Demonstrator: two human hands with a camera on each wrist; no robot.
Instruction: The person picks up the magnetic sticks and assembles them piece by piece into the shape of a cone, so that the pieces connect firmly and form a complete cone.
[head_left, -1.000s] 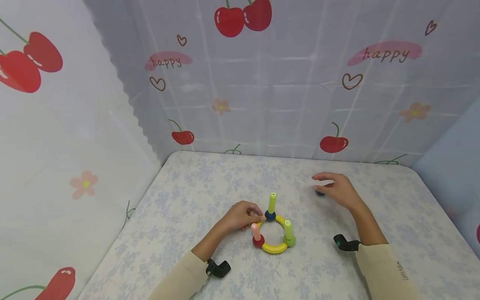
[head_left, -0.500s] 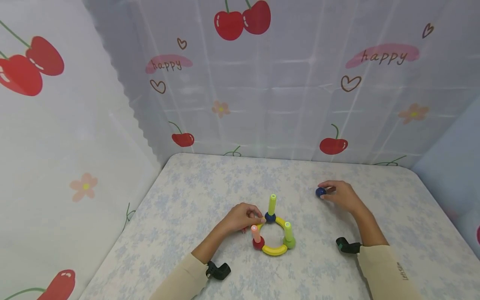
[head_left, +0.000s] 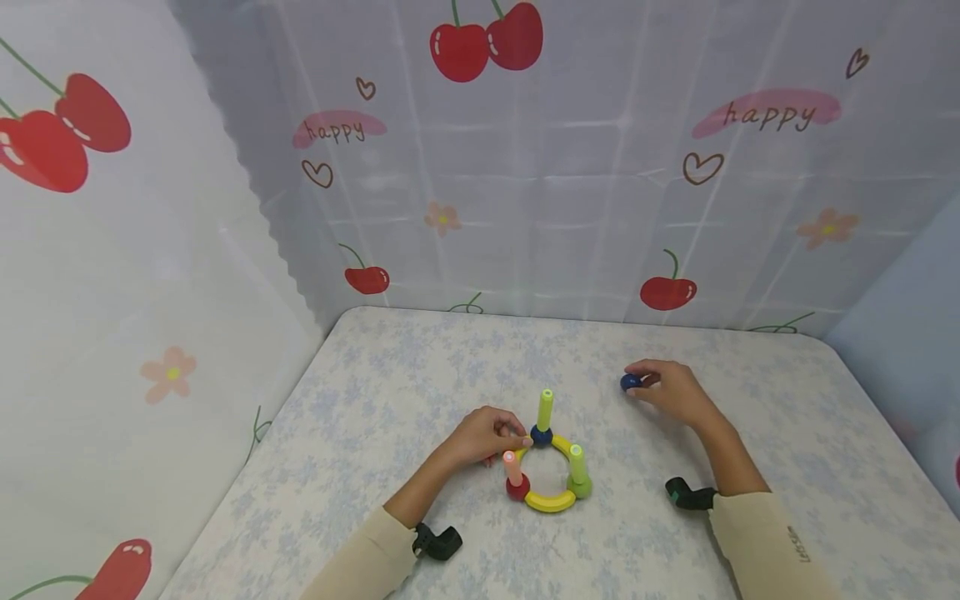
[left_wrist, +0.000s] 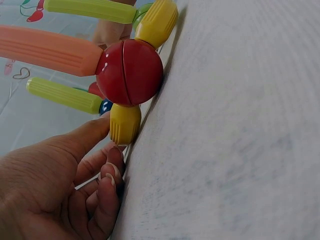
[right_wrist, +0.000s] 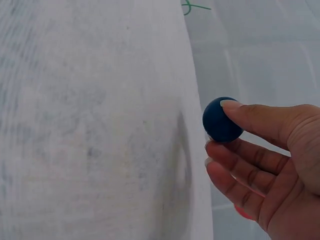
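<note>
In the head view, a ring of yellow curved rods (head_left: pixel 551 502) lies on the table, joined by a red ball (head_left: pixel 517 487), a green ball (head_left: pixel 579 486) and a dark blue ball (head_left: pixel 542 435). An orange-pink rod (left_wrist: pixel 50 49) stands on the red ball; lime rods (head_left: pixel 545 410) rise from the other two. My left hand (head_left: pixel 482 435) pinches the ring's left yellow curved rod (left_wrist: pixel 125 123) between thumb and fingers. Away to the right, my right hand (head_left: pixel 675 392) holds a loose blue ball (right_wrist: pixel 220 120) by the thumb and fingertips, apart from the ring.
A pale flowered cloth covers the table (head_left: pixel 420 358). Curtains with cherries and "happy" lettering hang at the back (head_left: pixel 525 208) and along the left side. A black wrist camera (head_left: pixel 438 542) sits on the left wrist, another black camera (head_left: pixel 688 494) on the right.
My right hand has closed its thumb and fingers on the loose blue ball and moved it slightly left. My left hand and the ring stay in place.
</note>
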